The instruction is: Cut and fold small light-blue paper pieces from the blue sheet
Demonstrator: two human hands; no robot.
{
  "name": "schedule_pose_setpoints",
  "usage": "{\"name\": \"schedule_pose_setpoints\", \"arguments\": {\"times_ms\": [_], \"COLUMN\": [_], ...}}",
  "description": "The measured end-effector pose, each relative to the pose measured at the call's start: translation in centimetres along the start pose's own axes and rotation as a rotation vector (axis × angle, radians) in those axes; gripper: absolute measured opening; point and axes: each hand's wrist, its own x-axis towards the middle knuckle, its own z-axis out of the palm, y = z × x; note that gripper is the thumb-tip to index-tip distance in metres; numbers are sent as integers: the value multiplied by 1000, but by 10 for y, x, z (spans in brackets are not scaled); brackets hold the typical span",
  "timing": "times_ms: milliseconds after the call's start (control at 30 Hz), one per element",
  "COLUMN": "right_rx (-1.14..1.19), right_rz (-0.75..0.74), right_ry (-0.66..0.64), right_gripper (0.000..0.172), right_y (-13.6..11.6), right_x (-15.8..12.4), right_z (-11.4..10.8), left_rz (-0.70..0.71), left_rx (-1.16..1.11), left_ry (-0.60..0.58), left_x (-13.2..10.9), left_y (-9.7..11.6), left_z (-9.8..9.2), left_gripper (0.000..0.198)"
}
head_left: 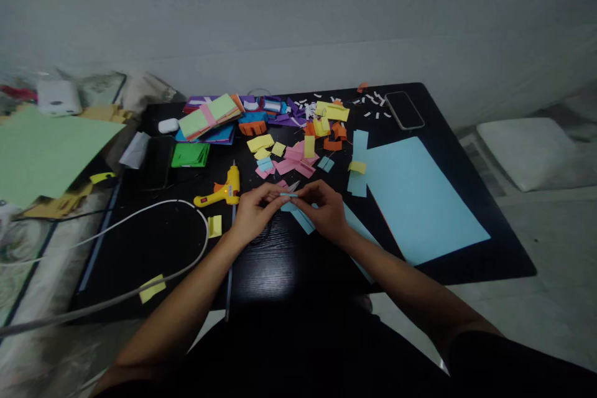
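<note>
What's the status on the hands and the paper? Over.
Left hand and right hand pinching small blue paper piece. Scissors partly hidden by the hands. Yellow glue gun close by the left hand.

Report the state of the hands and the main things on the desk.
Left hand: fingers closed, pinching small blue paper
Right hand: pinching the same paper
Pointed blade: partly hidden by the hands
Glue gun: lying down, power unclear
Phone: flat, screen dark
Large blue sheet: spread flat
White cable: loosely curved
Pink scraps: loose, overlapping
</note>
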Motion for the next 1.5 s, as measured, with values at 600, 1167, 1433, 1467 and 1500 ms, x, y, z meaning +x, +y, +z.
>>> {"name": "schedule_pose_setpoints", "arguments": {"times_ms": [600,1167,1433,1467,1500], "right_rx": [-72,-29,22,14,5], "right_rz": [-79,-18,24,18,13], "right_ry": [-108,-124,-150,-144,-138], "right_gripper": [16,17,22,22,22], "right_y": [-1,-2,-1,-1,-1], "right_x": [4,3,6,6,6], "right_z": [-4,-3,-4,-4,-3], "left_rz": [-2,200,162,159,156], "left_rx": [-14,291,294,282,270], "left_ry": [6,-15,-18,-14,-9], "left_x": [-1,-4,-3,-3,-2], "left_y": [5,0,-1,-1,-1], "left_z": [1,-1,-2,-1,-1], "left_gripper": [22,17,19,19,19]}}
